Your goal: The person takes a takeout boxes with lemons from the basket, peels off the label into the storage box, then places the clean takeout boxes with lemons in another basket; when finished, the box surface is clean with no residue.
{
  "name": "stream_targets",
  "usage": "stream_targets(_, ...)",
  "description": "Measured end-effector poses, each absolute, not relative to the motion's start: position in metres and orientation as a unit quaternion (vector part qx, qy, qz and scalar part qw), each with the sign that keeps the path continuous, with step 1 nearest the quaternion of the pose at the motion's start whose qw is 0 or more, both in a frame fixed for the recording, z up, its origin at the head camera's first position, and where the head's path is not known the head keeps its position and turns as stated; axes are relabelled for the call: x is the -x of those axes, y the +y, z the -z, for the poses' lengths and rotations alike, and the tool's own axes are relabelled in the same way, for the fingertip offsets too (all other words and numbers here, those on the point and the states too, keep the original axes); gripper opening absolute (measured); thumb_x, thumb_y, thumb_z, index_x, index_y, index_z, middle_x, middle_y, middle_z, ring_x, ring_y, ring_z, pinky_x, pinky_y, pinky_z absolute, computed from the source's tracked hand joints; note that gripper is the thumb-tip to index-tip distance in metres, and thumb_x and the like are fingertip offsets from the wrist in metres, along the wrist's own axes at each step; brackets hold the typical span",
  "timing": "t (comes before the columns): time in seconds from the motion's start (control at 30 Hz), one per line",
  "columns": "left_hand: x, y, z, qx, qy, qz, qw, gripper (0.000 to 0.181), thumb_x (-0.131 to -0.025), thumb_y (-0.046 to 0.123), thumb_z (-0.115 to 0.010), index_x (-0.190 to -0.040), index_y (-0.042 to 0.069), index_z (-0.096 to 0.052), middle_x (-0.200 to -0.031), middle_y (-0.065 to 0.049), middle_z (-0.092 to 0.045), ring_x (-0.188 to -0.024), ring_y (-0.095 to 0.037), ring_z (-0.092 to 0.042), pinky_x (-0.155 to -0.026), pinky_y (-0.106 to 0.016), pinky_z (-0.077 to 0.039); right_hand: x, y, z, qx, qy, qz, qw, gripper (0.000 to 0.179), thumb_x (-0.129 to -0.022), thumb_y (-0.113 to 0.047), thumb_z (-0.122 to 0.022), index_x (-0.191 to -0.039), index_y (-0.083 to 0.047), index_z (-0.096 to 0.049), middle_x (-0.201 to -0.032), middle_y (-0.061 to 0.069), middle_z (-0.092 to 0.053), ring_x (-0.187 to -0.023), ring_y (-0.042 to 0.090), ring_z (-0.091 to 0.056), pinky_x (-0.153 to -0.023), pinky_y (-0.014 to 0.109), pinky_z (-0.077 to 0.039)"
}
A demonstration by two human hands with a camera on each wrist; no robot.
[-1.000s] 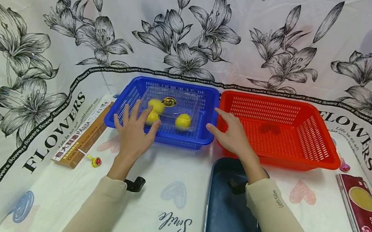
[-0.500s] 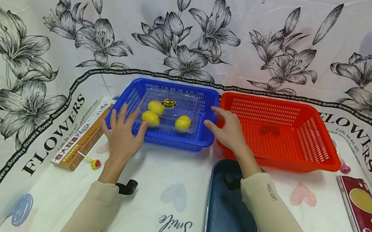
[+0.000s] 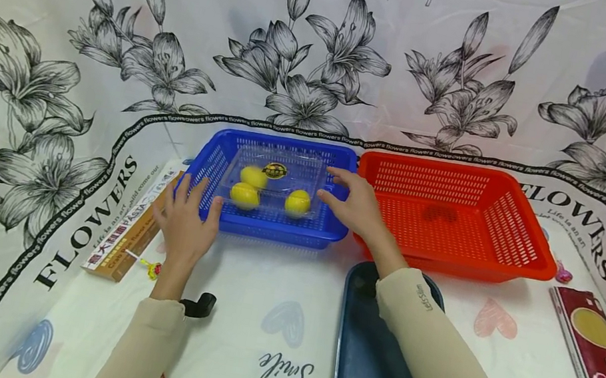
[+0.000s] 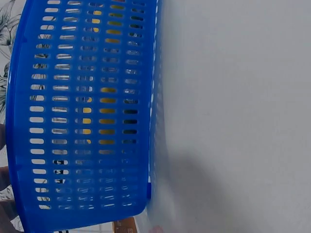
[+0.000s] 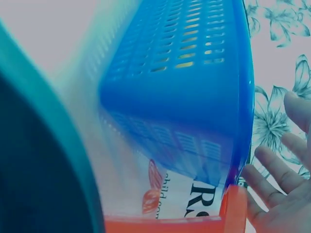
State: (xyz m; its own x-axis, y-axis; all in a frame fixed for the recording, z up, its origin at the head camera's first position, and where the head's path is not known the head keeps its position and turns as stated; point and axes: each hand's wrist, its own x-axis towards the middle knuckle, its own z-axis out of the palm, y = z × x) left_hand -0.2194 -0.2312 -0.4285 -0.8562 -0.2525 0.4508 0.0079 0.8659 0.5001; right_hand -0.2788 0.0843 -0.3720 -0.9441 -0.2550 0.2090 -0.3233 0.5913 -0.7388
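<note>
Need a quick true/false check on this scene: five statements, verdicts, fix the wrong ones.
1. The clear box is inside the blue basket. True.
2. In the head view, the red basket is left of the blue basket. False: it's on the right.
3. Three yellow round items show in the clear box. True.
4. The right grip holds a yellow item. False: it holds nothing.
5. The right sleeve partly hides the dark tray from the head camera. True.

Red box [image 3: 598, 376] reads PRIMO GUSTO, cloth [image 3: 254, 275] FLOWERS and Smile
</note>
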Motion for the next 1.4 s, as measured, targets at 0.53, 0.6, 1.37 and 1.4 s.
stream_targets(0.53,0.230,-0.253,0.445,-0.083,-0.911,0.276,0.296,0.063,-0.098,0.058,-0.051,-0.145,0.017,-0.056,-0.161,-0.011,-0.043,-0.156,-0.043,-0.020,-0.120,-0.071,0.009,0.289,0.065,0.376,-0.166,-0.883,-0.437,-0.037,0.060,-0.097,-0.029,-0.071,-0.152,-0.019,-0.048,-0.150,0.018,-0.055,-0.129,0.038,-0.061,-0.101,0.051,-0.055)
stream_targets(0.6,0.230,-0.255,0.447,-0.081,-0.904,0.286,0.307,0.063,-0.097,0.057,-0.054,-0.144,0.015,-0.058,-0.159,-0.011,-0.046,-0.155,-0.043,-0.022,-0.120,-0.070,0.009,0.290,0.064,0.376,-0.167,-0.886,-0.430,-0.046,0.061,-0.097,-0.029,-0.070,-0.153,-0.018,-0.047,-0.152,0.019,-0.052,-0.131,0.038,-0.059,-0.103,0.052,-0.054)
stream_targets(1.37,0.232,-0.265,0.456,-0.072,-0.878,0.326,0.343,0.062,-0.094,0.049,-0.060,-0.142,0.009,-0.059,-0.155,-0.010,-0.052,-0.153,-0.040,-0.029,-0.123,-0.068,0.002,0.298,0.058,0.370,-0.165,-0.893,-0.410,-0.083,0.061,-0.097,-0.027,-0.070,-0.152,-0.016,-0.047,-0.150,0.022,-0.051,-0.129,0.039,-0.061,-0.105,0.052,-0.053)
stream_targets(1.4,0.232,-0.265,0.457,-0.072,-0.877,0.328,0.344,0.061,-0.094,0.048,-0.061,-0.142,0.010,-0.059,-0.155,-0.010,-0.052,-0.153,-0.040,-0.030,-0.122,-0.069,0.001,0.299,0.058,0.370,-0.163,-0.894,-0.409,-0.084,0.062,-0.096,-0.027,-0.070,-0.152,-0.017,-0.047,-0.150,0.022,-0.051,-0.128,0.038,-0.061,-0.105,0.052,-0.053)
